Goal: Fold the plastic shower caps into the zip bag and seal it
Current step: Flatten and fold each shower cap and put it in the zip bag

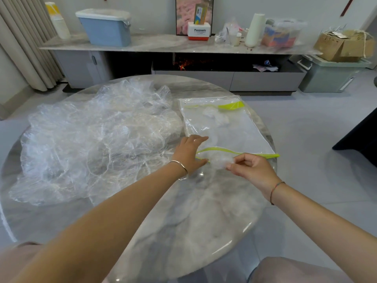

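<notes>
**Marble tabletop, heaped caps, one zip bag**

Behind, a sideboard carries a blue bin, a white-and-red box that reads "Panasonic", and a cardboard box. On the round marble tabletop, a heap of clear shower caps lies just left of the zip bag. The left hand rests on the bag's near left corner, fingers straight and together. The right hand pinches a crumpled cap at the bag's green-edged mouth.
</notes>
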### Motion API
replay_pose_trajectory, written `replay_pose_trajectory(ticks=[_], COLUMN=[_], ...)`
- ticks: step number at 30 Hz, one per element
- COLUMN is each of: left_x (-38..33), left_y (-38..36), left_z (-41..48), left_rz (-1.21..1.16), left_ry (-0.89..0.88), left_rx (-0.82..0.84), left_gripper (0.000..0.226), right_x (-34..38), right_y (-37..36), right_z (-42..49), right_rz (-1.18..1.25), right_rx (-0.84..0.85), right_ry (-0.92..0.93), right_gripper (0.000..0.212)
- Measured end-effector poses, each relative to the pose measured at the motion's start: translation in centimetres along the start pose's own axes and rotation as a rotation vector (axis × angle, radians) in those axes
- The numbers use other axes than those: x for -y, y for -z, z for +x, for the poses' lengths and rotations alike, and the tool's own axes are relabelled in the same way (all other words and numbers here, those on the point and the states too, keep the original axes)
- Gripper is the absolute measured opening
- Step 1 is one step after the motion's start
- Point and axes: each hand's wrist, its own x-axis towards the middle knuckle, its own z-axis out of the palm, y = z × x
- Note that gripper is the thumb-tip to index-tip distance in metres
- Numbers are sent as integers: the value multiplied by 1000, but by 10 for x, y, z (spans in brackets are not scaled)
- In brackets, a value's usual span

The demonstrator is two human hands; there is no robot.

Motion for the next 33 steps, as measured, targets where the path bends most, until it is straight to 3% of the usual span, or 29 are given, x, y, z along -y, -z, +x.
replay_pose_trajectory(ticks=[4,7,11,19,23,28,31,33], left_x=[-11,-17,-29,-49,-62,-77,-83,-84], left_y=[-5,2,20,52,65,80,85,87], left_z=[28,46,57,39,22,7,-3,-8], left_rz=[143,149,-22,-52,-207,-347,-342,-333], left_ry=[-59,-114,-120,-173,-185,-138,-141,-154], left_rx=[42,64,-49,-184,-232,-231,-194,-177], left_gripper=[73,50,35,33,33,34,35,35], right_x=[-5,-9,-14,3,7,14,7,3], right_y=[7,8,5,-12,-17,-26,-28,-27], right_z=[10,16,21,35,42,55,68,76], right_rz=[-53,-98,-158,-265,-645,-1204,-1471,-1506], right_rx=[-66,-61,-29,-210,-69,332,333,283], right_ry=[136,210,276,531,421,161,85,53], right_gripper=[8,6,16,19,24,45,50,52])
